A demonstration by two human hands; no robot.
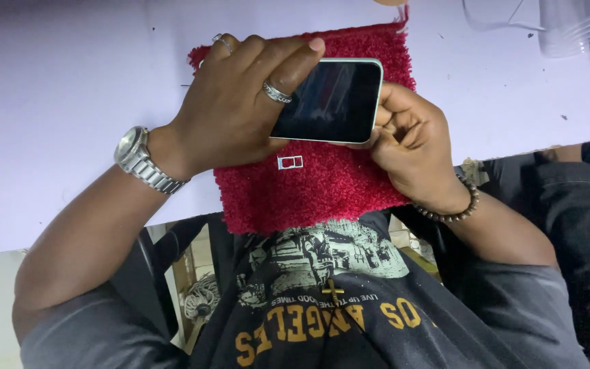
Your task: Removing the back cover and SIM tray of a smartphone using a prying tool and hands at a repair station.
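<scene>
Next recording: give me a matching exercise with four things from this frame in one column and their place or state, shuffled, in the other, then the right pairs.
Things:
1. smartphone
2. small metal card tray
3. red mat
4. wristwatch

Places or states:
A. spread on the white table, under the work
B. on the left hand's wrist
C. held off the mat between the left hand and the right hand, screen dark
D. lying loose on the mat, below the phone

Pairs: 1-C, 2-D, 3-A, 4-B
</scene>
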